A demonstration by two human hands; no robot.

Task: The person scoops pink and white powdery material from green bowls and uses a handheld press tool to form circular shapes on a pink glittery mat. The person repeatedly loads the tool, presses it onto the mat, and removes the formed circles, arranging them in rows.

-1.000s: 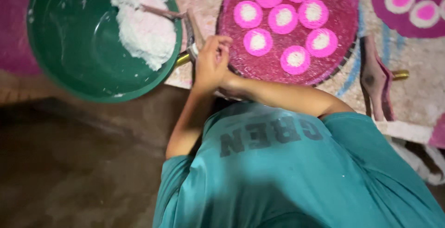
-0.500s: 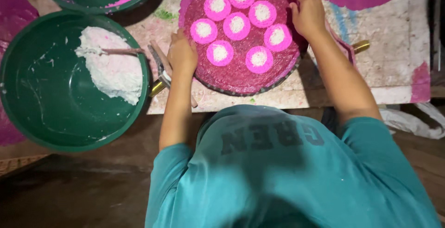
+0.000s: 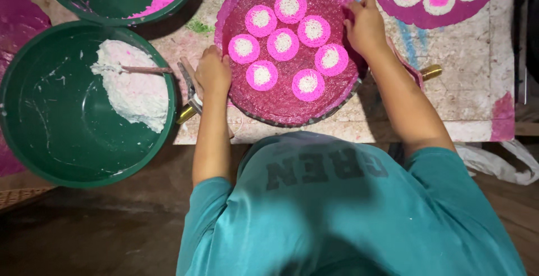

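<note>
Across the stained work board, your left hand and right hand now both grip opposite rims of the round pink mat of seven white-centred pink discs, the right having just joined, beside the green bowl of white paste.

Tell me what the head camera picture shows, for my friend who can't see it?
A person in a teal shirt holds a round pink tray by its edges, left hand and right hand, with seven pink discs with white middles on it. To the left, a green bowl holds white paste and a stick.
</note>
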